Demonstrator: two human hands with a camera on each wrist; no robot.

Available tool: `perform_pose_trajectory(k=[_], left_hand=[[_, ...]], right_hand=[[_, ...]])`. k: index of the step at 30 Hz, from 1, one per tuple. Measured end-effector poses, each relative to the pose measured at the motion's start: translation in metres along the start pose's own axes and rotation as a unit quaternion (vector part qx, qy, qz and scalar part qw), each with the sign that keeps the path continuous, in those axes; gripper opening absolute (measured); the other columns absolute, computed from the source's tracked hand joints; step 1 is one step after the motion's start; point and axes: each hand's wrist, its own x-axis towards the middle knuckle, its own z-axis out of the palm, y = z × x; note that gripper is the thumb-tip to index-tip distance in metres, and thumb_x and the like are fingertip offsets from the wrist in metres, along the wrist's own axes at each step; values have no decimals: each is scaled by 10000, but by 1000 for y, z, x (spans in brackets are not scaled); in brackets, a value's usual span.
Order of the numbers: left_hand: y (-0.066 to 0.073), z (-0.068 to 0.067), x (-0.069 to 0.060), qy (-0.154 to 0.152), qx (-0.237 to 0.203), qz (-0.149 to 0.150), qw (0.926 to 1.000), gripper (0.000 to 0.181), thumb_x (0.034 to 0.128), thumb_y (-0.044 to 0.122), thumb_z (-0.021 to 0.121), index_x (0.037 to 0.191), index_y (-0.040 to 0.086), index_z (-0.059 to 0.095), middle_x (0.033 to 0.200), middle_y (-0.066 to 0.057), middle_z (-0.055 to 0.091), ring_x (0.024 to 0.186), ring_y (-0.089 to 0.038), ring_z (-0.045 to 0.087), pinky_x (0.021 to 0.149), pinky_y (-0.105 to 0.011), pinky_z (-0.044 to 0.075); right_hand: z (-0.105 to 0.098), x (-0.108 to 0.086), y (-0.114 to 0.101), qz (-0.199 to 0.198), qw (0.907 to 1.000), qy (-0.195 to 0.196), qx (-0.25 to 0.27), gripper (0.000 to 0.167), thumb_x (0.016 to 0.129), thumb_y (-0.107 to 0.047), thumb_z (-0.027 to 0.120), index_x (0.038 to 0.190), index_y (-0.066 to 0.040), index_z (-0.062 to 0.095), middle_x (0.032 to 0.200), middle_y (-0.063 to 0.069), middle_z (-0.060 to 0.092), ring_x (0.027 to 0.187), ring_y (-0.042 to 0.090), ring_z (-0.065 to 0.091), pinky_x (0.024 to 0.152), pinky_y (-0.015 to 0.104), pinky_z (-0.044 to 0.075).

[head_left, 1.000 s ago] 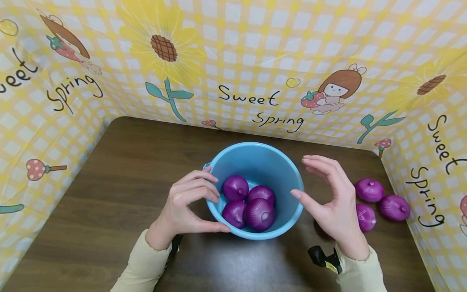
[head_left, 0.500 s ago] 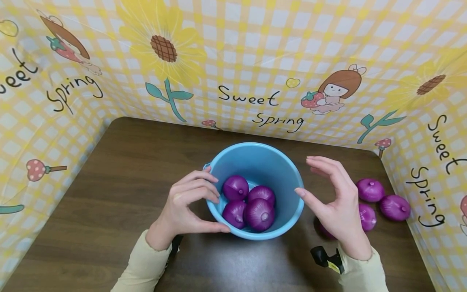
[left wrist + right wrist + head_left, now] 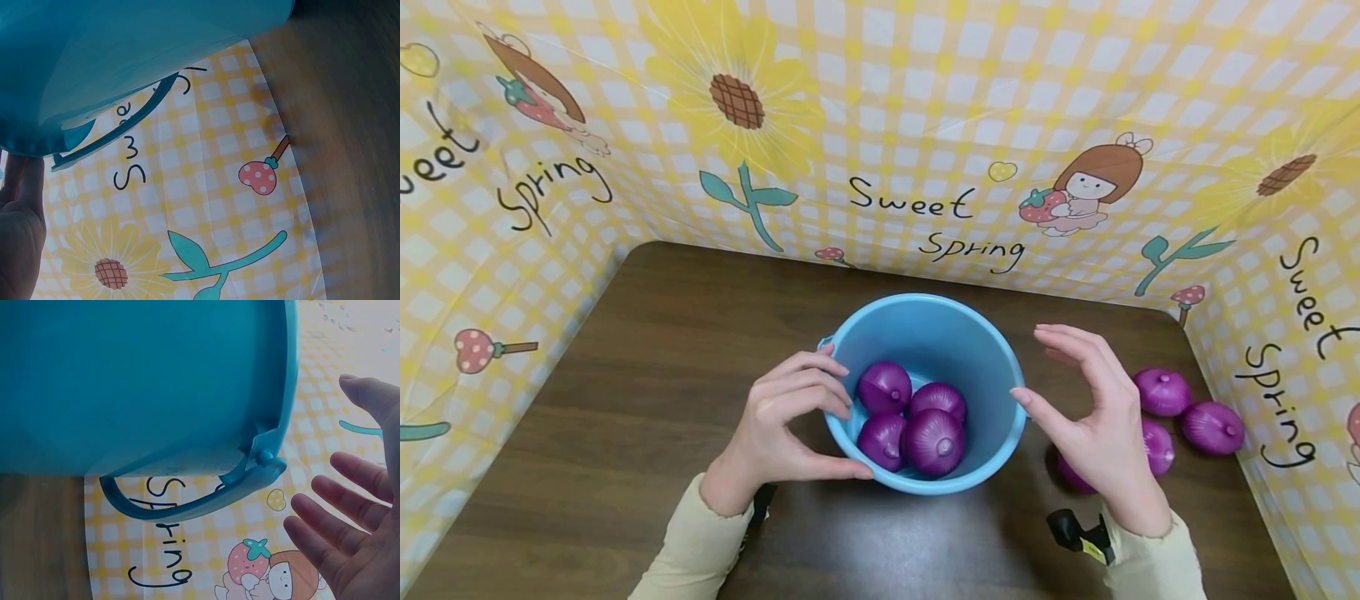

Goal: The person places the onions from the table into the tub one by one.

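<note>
A blue bucket (image 3: 985, 350) stands on the table with several purple onions (image 3: 934, 442) inside. The left hand (image 3: 786, 417) grips its left rim, fingers over the edge and thumb along the front. Beside the right rim, the right hand (image 3: 1097, 417) is held with fingers spread and relaxed, holding nothing; the right wrist view shows a gap between this hand (image 3: 356, 512) and the bucket (image 3: 144, 381). In the left wrist view the hand (image 3: 22, 231) is partly visible at the edge, below the bucket (image 3: 137, 50) and its handle (image 3: 125, 128).
More purple onions (image 3: 1213, 428) lie at the table's right side, some partly hidden by the right hand. The brown table (image 3: 587, 433) is bordered at the back and sides by a yellow checked cloth (image 3: 895, 100) with printed flowers and lettering.
The right hand has drifted slightly right, away from the bucket's rim, uncovering more of an onion beneath it. The left hand and bucket have barely moved.
</note>
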Motion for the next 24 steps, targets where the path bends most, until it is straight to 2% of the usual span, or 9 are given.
perform_pose_trajectory(k=[16,24], left_hand=[[0,1,-1,28,13,26,10000,517,657,510,950,790,86,684,810,-31,688,926,-295,646,1053,-566,465],[0,1,-1,43,13,43,10000,511,653,506,953,793,95,682,809,-29,685,927,-295,644,1053,-565,465]], right_hand=[[-5,-5,8,-16,9998,25,-184,529,809,-62,865,1260,90,632,1252,224,627,1173,210,596,1017,250,498],[-8,-8,10,120,9994,23,-333,571,752,51,852,1277,86,631,1274,219,631,1201,202,593,1030,246,486]])
